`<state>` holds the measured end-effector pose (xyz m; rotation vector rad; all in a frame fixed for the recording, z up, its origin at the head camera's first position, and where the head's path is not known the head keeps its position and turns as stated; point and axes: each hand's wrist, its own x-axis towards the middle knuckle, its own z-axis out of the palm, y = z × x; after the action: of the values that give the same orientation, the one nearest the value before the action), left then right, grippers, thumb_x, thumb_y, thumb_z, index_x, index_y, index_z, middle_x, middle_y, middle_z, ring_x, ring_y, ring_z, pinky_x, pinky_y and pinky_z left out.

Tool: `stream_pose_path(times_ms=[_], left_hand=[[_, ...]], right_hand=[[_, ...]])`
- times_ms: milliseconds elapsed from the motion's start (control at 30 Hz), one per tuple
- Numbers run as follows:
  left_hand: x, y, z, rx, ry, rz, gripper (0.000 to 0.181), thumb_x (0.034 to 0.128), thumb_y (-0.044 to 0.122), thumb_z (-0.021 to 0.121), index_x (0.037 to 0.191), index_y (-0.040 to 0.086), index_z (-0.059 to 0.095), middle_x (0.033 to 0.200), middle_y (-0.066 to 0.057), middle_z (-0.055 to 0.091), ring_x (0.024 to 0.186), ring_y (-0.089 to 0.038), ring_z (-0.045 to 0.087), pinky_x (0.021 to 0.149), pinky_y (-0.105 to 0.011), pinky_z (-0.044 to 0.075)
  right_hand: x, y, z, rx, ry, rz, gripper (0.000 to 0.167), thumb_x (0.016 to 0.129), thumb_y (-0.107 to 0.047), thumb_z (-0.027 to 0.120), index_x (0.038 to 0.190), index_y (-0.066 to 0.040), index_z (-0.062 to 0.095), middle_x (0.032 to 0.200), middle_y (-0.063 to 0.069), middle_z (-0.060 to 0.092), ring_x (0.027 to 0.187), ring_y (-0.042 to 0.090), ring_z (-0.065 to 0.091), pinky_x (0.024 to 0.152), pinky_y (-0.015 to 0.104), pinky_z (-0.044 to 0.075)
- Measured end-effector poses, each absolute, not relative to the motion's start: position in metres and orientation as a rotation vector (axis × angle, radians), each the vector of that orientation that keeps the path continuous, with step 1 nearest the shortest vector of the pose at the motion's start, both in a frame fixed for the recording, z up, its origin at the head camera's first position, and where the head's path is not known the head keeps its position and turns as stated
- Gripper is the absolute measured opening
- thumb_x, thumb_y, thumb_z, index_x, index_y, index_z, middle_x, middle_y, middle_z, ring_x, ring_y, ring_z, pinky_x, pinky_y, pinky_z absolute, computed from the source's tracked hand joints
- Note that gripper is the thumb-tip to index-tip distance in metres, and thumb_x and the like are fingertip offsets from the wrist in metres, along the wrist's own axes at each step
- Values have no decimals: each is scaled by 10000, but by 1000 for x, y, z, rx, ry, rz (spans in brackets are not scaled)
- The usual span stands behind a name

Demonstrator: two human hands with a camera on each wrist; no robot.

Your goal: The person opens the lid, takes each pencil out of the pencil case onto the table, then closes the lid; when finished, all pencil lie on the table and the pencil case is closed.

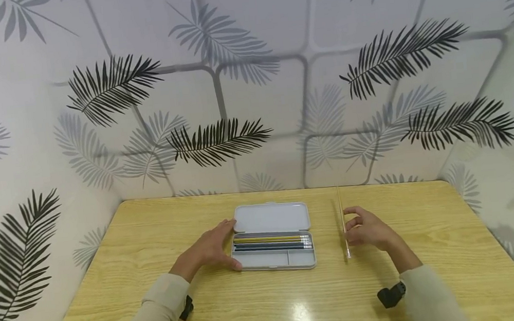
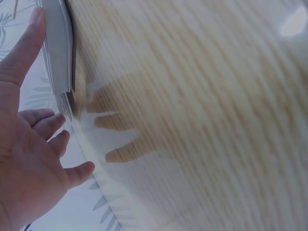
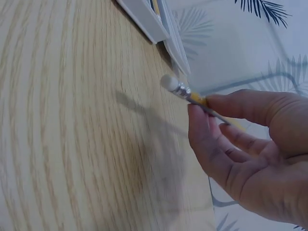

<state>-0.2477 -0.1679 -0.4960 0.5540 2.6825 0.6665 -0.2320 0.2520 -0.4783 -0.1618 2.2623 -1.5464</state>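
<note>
An open white pencil case (image 1: 276, 268) lies on the table with its lid folded back; several yellow and dark pencils (image 1: 269, 243) rest in its upper compartment. The left hand (image 1: 210, 246) touches the case's left side, thumb at the lower corner and fingers near the hinge. In the left wrist view, that hand (image 2: 36, 159) has its fingers spread, with the thumb against the case (image 2: 58, 48). To the right of the case, the right hand (image 1: 368, 229) pinches a yellow pencil (image 1: 342, 214). The right wrist view shows thumb and fingers (image 3: 255, 144) gripping it near its white eraser (image 3: 169, 82).
The wooden table (image 1: 261, 304) reaches back to a wall (image 1: 260, 98) with a leaf pattern. Patterned surfaces stand at both sides too. A black wrist device (image 1: 392, 295) sits beside the right sleeve, another (image 1: 186, 308) beside the left sleeve.
</note>
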Motion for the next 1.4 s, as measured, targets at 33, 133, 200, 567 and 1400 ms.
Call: stream_pose_path(times_ms=[33, 133, 200, 567, 1400], left_hand=[[-247, -169, -496, 554, 2683, 670, 1225, 567, 547, 854, 1523, 132, 208, 1583, -137, 196, 1449, -347, 215, 1150, -542, 248], [-247, -170, -496, 555, 2689, 671, 1216, 574, 540, 854, 1523, 139, 209, 1584, -124, 201, 1456, -323, 209, 1157, -521, 247], [-247, -169, -496, 555, 2690, 672, 1210, 576, 534, 855, 1523, 141, 213, 1583, -118, 206, 1457, -312, 211, 1160, -506, 253], [-246, -170, -495, 545, 2687, 649, 1223, 569, 540, 850, 1525, 137, 203, 1588, -107, 193, 1470, -287, 178, 1175, -486, 231], [-247, -169, -497, 556, 2676, 674, 1223, 573, 537, 853, 1525, 133, 200, 1587, -118, 192, 1463, -307, 194, 1162, -502, 252]], right_hand=[[-232, 254, -478, -145, 2265, -1530, 680, 864, 5, 596, 1426, 75, 221, 1004, 169, 540, 789, 171, 613, 764, 415, 575], [-230, 257, -479, -88, 2292, -1470, 694, 831, 10, 611, 1416, 86, 245, 966, 141, 559, 747, 164, 602, 715, 387, 576], [-229, 258, -479, -48, 2313, -1434, 703, 806, 28, 620, 1407, 100, 263, 944, 139, 564, 719, 164, 594, 692, 382, 575], [-229, 250, -485, 91, 2551, -1183, 635, 742, 57, 619, 1340, 134, 418, 1052, 306, 626, 620, 207, 694, 594, 349, 592], [-245, 219, -475, -346, 2598, -1335, 445, 844, 8, 636, 1260, 122, 526, 985, 266, 618, 834, 255, 664, 666, 343, 591]])
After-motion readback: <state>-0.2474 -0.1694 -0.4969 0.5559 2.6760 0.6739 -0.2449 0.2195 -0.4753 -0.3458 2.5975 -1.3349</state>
